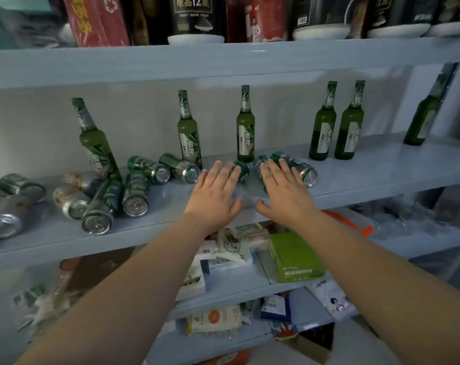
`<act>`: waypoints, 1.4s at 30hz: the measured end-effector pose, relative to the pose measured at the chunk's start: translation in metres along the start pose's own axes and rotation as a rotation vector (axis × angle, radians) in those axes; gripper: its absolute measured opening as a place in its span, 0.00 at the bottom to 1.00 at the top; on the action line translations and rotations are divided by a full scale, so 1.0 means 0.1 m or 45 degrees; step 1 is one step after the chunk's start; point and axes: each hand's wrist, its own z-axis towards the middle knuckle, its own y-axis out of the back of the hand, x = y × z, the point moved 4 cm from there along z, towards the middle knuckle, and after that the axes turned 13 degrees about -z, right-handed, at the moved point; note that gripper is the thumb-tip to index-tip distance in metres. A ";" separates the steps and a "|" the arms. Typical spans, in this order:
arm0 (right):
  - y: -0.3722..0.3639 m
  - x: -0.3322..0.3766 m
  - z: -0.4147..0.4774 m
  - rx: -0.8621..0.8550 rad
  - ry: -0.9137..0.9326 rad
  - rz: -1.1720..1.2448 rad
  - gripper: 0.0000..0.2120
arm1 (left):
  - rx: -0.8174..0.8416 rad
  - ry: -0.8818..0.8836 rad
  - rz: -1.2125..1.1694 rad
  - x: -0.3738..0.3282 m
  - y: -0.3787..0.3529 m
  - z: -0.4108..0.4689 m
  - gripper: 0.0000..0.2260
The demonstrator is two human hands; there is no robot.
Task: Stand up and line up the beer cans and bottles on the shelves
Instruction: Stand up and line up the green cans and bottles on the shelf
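Pale blue shelf carries fallen cans near its front edge and glass bottles at the back. Left hand and right hand are spread flat, holding nothing. Cans probably roll, slippery; sides should be gripped.

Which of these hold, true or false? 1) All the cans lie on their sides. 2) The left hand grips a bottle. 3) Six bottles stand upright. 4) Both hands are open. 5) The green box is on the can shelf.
1) True: every visible can, such as the can left of the hands, lies on its side.
2) False: the left hand is spread flat over a can, holding nothing.
3) True: six bottles stand on the shelf, such as the middle bottle.
4) True: the right hand is spread open too.
5) False: the green box sits on the shelf below.
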 end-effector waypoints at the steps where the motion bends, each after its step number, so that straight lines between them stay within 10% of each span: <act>1: -0.05 0.00 0.06 -0.003 -0.005 -0.002 0.43 | -0.001 0.005 -0.001 0.06 -0.02 0.04 0.31; 21: -0.56 -0.39 0.47 0.066 0.012 0.274 0.29 | -0.104 0.710 -0.680 0.62 -0.29 0.51 0.26; 42: 0.01 -0.89 1.69 0.021 0.178 0.712 0.28 | -0.200 0.519 -0.698 0.29 0.05 1.47 0.26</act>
